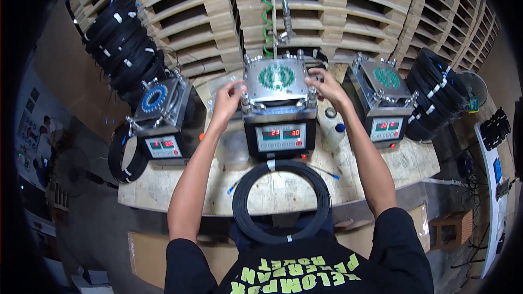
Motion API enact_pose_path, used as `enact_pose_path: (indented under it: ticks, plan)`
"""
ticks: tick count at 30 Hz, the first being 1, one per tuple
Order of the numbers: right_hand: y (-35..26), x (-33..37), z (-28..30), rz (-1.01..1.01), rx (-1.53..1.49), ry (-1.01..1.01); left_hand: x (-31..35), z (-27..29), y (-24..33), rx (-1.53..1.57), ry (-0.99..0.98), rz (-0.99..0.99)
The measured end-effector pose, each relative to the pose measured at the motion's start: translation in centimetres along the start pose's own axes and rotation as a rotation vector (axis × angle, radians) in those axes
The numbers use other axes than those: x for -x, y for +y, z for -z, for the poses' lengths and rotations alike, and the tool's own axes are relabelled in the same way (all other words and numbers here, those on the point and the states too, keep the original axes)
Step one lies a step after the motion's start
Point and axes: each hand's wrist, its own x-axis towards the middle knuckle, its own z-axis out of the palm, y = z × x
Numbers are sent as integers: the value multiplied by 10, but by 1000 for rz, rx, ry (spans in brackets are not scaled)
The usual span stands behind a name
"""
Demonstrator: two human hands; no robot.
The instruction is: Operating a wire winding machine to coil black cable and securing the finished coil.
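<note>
While your left hand (pixel 229 99) and right hand (pixel 327 86) flank the metal plate (pixel 251 84) of the center machine (pixel 280 118), the principal hazard is judged to be pinching: fingers lie close to the corner posts (pixel 312 93), and a slip could trap them. Both hands are part-curled at opposite edges of the plate; whether either actually grips it cannot be determined from this view. The plate sits atop the machine, between the two hands, at the rear middle of the surface (pixel 174 185). Uneven pressure from your two sides could, in my judgement, tilt it.

Second finding: the black cable coil (pixel 243 207) overhangs the front edge of the surface towards your lap, so a shift of your body could drag it off or strain its blue-tipped ends (pixel 335 176). Third: the blue-capped bottle (pixel 333 137) stands near your right forearm, and a careless elbow could topple it.

Materials: the plate is flat, squarish and bright, bearing a green ring (pixel 264 79) of small parts; the posts are shiny metal. The machine's housing is dark and boxy. The coil is round, with smooth strands bound by white ties (pixel 272 165). The surface is pale, stained and scuffed.
</note>
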Motion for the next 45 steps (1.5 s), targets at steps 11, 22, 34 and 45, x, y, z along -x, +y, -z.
enact_pose_path:
  ticks: [11, 22, 34, 45]
  plan:
    - [165, 131, 3, -55, 342, -346, 204, -25, -63, -601, -122, -387]
    - [168, 169, -80, -148, 995, -207, 202, -44, -107, -1076, -209, -197]
    - [183, 165, -67, -158, 550, -286, 170, -5, -111, -590, -481, -26]
    - [85, 196, -51, 119, 729, -219, 193, 20, -30, -730, -393, -157]
